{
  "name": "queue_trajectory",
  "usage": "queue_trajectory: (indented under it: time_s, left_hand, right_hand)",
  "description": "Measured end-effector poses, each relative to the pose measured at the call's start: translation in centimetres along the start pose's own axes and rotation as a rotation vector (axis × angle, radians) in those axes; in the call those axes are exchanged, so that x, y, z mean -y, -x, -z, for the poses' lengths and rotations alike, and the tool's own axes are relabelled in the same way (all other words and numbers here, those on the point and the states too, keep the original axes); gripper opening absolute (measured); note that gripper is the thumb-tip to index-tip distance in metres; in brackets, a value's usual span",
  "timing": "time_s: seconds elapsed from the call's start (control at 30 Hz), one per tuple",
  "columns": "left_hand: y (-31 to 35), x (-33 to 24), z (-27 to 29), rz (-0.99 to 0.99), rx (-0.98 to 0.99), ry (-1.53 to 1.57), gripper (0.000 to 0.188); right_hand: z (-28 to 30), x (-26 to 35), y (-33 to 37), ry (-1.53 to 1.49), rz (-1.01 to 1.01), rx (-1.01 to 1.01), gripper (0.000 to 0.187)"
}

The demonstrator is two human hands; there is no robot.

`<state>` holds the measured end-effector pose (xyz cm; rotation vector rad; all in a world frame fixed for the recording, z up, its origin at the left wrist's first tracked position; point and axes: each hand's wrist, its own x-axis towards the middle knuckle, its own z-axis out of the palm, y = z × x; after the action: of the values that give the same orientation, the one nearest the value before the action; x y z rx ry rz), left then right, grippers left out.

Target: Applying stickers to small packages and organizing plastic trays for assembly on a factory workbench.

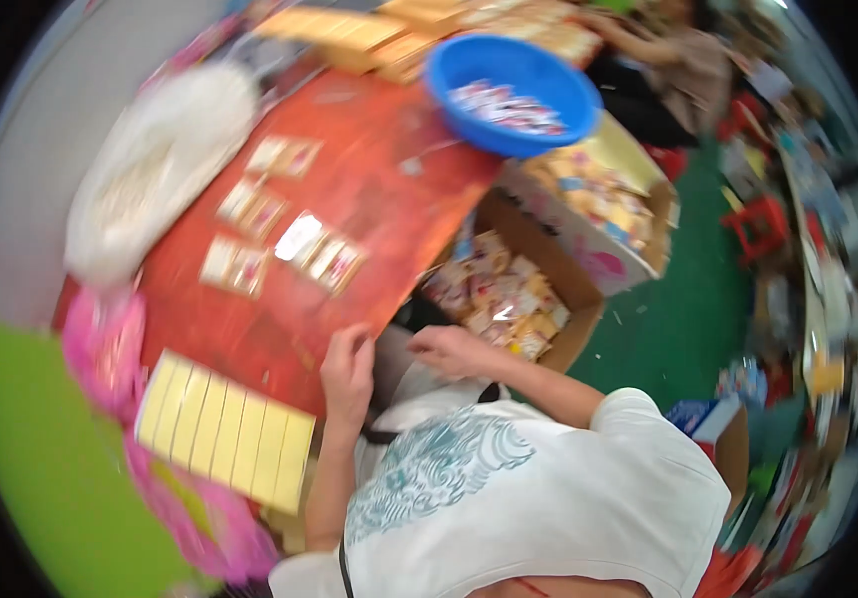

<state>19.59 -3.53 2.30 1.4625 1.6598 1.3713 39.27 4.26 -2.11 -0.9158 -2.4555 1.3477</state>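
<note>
My left hand [349, 371] is at the near edge of the red table [279, 339], its fingers curled together. A short way to its right, my right hand [446, 351] hovers above my lap, fingers bent in. Blur and the small size hide whatever either hand may hold. Beyond my left hand, small packs with light and tan faces lie on the table, among them a pack pair [334, 261] and another [234, 267]. Closest to my right hand is an open cardboard box [578, 334] filled with similar small packs [499, 299].
A blue basin [509, 60] holding small pieces stands at the table's far right corner. Behind the first box is another full carton [638, 264]. A white sack [160, 164], pink bags [105, 344] and a yellow strip sheet [224, 429] line the left side. Another person [683, 75] sits far right.
</note>
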Motion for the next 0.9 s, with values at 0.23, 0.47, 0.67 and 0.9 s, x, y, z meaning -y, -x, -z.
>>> queue_trajectory:
  time_s: [0.23,0.47,0.67,0.9]
  left_hand:
    - [-0.5,0.7,4.1,0.087,-0.178,-0.121,0.014]
    - [-6.3,3.0,5.7,-0.027,-0.174,-0.356,0.02]
    - [-11.8,7.1,4.5,-0.215,-0.195,-0.636,0.022]
    - [-12.9,8.3,3.9,-0.247,-0.072,-0.838,0.026]
  right_hand:
    - [2.1,6.5,-6.1,-0.16,0.388,-0.008,0.019]
    - [1.5,5.6,-16.3,0.586,0.424,-0.51,0.048]
    - [0.4,3.9,-17.2,0.691,0.364,-0.404,0.055]
    - [0.9,3.7,-16.3,0.632,0.367,-0.368,0.055]
